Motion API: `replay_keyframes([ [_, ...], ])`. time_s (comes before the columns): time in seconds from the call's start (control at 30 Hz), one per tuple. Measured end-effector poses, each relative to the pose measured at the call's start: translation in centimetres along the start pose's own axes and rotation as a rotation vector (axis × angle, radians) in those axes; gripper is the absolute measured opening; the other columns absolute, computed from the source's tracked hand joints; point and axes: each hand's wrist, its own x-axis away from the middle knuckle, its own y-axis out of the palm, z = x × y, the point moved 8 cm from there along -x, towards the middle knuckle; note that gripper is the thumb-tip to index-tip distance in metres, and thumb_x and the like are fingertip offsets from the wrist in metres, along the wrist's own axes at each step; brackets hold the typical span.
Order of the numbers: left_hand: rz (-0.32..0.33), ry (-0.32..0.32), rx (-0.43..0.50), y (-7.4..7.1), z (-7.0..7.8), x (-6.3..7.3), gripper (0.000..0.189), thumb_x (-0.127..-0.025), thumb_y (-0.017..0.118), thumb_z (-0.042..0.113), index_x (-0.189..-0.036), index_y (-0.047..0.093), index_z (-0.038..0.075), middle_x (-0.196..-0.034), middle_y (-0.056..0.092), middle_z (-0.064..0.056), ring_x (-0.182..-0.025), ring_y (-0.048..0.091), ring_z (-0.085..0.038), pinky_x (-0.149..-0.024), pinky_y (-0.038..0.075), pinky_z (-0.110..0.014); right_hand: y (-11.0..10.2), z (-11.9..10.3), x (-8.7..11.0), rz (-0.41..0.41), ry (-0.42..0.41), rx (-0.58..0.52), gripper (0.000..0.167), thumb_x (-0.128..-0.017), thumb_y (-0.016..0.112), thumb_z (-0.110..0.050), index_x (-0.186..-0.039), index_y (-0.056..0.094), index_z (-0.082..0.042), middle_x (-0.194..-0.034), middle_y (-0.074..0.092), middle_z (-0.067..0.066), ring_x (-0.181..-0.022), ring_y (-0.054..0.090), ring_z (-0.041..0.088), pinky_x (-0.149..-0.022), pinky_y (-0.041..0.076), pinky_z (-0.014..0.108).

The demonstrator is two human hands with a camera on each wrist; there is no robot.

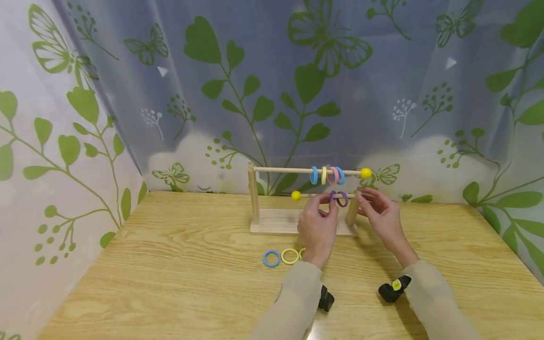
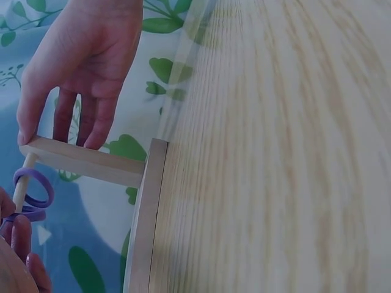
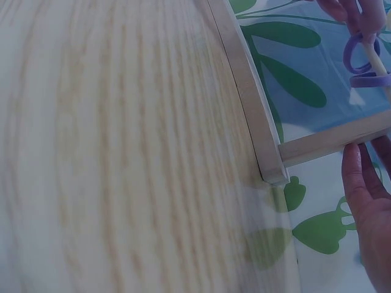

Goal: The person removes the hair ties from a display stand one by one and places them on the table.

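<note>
A wooden rack with two rods stands on the table, its base (image 1: 276, 222) flat on the wood. My left hand (image 1: 318, 224) pinches a purple ring (image 1: 332, 196) on the lower rod (image 1: 310, 195). Right beside it, a second purple ring (image 2: 41, 186) hangs on the same rod, nearer the post. My right hand (image 1: 382, 217) holds the top of the short right post (image 1: 352, 212), with the thumb at its top end and fingers along its outer side. The right wrist view shows those fingertips (image 3: 353, 155) against the post.
Above, the upper rod (image 1: 284, 169) carries blue, yellow and pink rings (image 1: 333, 175) and ends in a yellow ball (image 1: 366, 173). Another yellow ball (image 1: 295, 195) caps the lower rod. A blue ring (image 1: 271, 259) and yellow rings (image 1: 290, 256) lie in front of the rack. Behind hangs a patterned curtain (image 1: 263, 94).
</note>
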Motion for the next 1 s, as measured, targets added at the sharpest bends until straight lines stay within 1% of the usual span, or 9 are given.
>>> replay_keyframes([
  [0.33, 0.024, -0.009, -0.004, -0.9, -0.3, -0.3, 0.009, -0.091, 0.077, 0.021, -0.099, 0.078, 0.020, -0.097, 0.079, 0.007, -0.060, 0.066, -0.006, -0.055, 0.042, -0.015, 0.1, 0.2, -0.1, 0.004, 0.001, -0.062, 0.040, -0.101, 0.062, -0.009, -0.134, 0.055, 0.012, -0.111, 0.073, -0.016, -0.103, 0.069, 0.000, -0.078, 0.060, 0.020],
  [0.47, 0.017, -0.018, 0.012, -1.2, -0.6, -0.3, 0.008, -0.091, 0.076, 0.021, -0.099, 0.077, 0.020, -0.097, 0.078, 0.007, -0.060, 0.065, -0.006, -0.056, 0.043, -0.015, 0.1, 0.2, -0.1, 0.001, -0.005, -0.056, 0.039, -0.101, 0.062, -0.009, -0.134, 0.056, 0.012, -0.111, 0.073, -0.016, -0.103, 0.070, 0.002, -0.077, 0.060, 0.019],
  [0.63, 0.021, -0.029, 0.024, -1.5, -1.0, -0.4, 0.008, -0.091, 0.077, 0.021, -0.099, 0.077, 0.020, -0.097, 0.078, 0.007, -0.061, 0.065, -0.006, -0.058, 0.044, -0.017, 0.1, 0.2, 0.0, -0.004, -0.008, -0.042, 0.040, -0.102, 0.062, -0.010, -0.134, 0.056, 0.011, -0.112, 0.073, -0.017, -0.104, 0.070, 0.001, -0.078, 0.060, 0.019],
  [0.87, 0.047, -0.011, 0.033, -2.0, -1.3, -0.5, 0.008, -0.090, 0.077, 0.019, -0.098, 0.077, 0.018, -0.095, 0.079, 0.005, -0.059, 0.067, -0.009, -0.056, 0.046, -0.016, 0.0, 0.2, 0.0, -0.002, -0.007, -0.040, 0.039, -0.102, 0.062, -0.010, -0.134, 0.056, 0.010, -0.113, 0.073, -0.016, -0.105, 0.070, 0.003, -0.078, 0.060, 0.019],
  [1.0, 0.053, -0.007, 0.036, -2.1, -1.4, -0.7, 0.007, -0.091, 0.077, 0.019, -0.098, 0.077, 0.018, -0.095, 0.079, 0.005, -0.059, 0.066, -0.009, -0.056, 0.046, -0.017, 0.0, 0.2, 0.0, 0.000, -0.005, -0.024, 0.039, -0.102, 0.062, -0.011, -0.135, 0.057, 0.009, -0.113, 0.072, -0.017, -0.104, 0.070, 0.002, -0.078, 0.060, 0.019],
])
